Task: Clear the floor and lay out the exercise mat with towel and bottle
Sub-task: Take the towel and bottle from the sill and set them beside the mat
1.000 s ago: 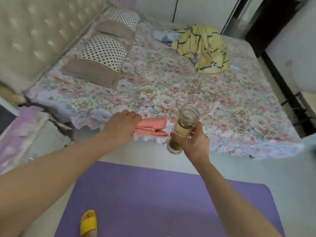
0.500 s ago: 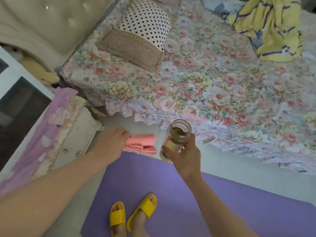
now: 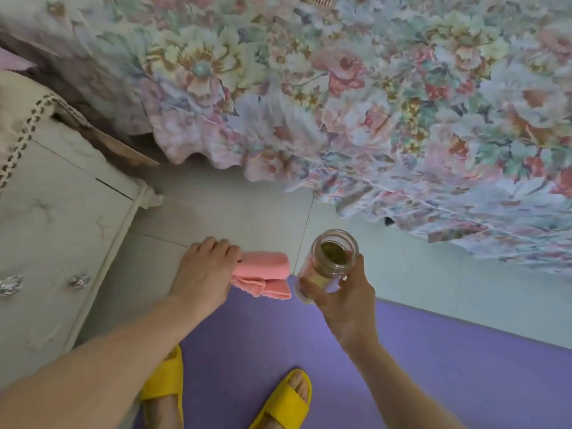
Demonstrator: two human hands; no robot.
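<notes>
A purple exercise mat (image 3: 433,360) lies flat on the tiled floor beside the bed. My left hand (image 3: 204,274) grips a folded pink towel (image 3: 266,274) and holds it above the mat's far left corner. My right hand (image 3: 346,301) holds a clear glass bottle (image 3: 328,264) just right of the towel. The bottle has no lid and shows greenish contents at its bottom. Both things hang in the air over the mat's far edge.
A bed with a floral cover (image 3: 371,103) fills the top of the view and overhangs the floor. A white bedside cabinet (image 3: 55,230) stands at the left. My feet in yellow slippers (image 3: 278,400) stand on the mat's near left part. Grey floor tiles (image 3: 247,212) show between mat and bed.
My view has tilted down and come nearer the floor. Both hands have lowered with the towel and the bottle toward the mat's far corner. Grips are unchanged.
</notes>
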